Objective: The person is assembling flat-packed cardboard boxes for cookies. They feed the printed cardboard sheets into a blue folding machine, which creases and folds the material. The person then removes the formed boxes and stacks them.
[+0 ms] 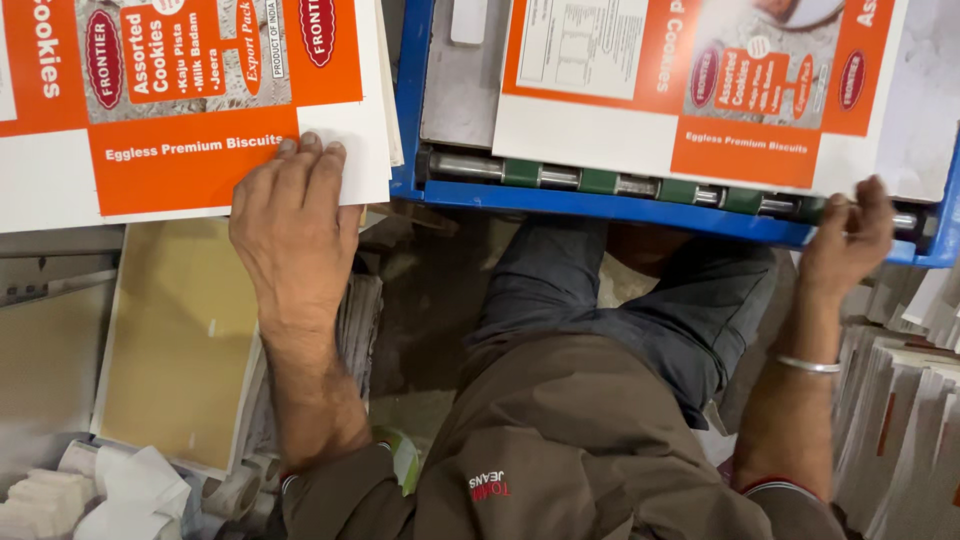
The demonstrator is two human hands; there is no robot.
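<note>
Head view: left hand [293, 222] flat, open on printed carton stack [200, 110]; right hand [846, 240] fingers curled over blue machine tray [600, 205] edge holding a carton sheet [700, 90].

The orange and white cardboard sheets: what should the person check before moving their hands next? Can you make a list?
1. Left hand flat on the left printed sheet: ok.
2. Right hand touching the edge of the right printed sheet: ok.
3. Right fingers away from the roller bar: not ok, they sit right beside it.
4. Roller stopped: cannot tell.
5. Right sheet lying flat in the blue frame: ok.
</note>
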